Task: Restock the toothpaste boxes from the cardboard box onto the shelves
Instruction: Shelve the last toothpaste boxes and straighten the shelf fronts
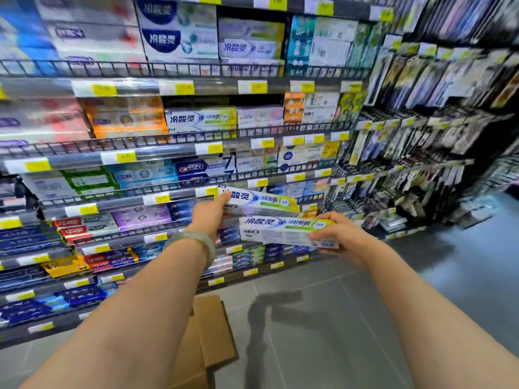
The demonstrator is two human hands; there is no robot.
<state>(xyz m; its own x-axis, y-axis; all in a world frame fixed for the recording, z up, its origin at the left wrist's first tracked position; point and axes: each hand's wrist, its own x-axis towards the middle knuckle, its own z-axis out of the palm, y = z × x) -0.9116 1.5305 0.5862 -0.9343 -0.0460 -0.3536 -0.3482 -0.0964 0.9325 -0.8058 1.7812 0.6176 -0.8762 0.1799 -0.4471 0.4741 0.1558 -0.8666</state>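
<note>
Toothpaste upper box (261, 199): left hand (209, 217) fingers curled round left end.
Toothpaste lower box (280, 230): right hand (341, 234) pinches right end.

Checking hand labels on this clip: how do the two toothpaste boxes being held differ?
The upper toothpaste box is held at its left end by the left hand; the lower toothpaste box at its right end by the right hand. The upper slopes down to the right; the lower lies nearly level. Both share the same white, blue and green print.
</note>
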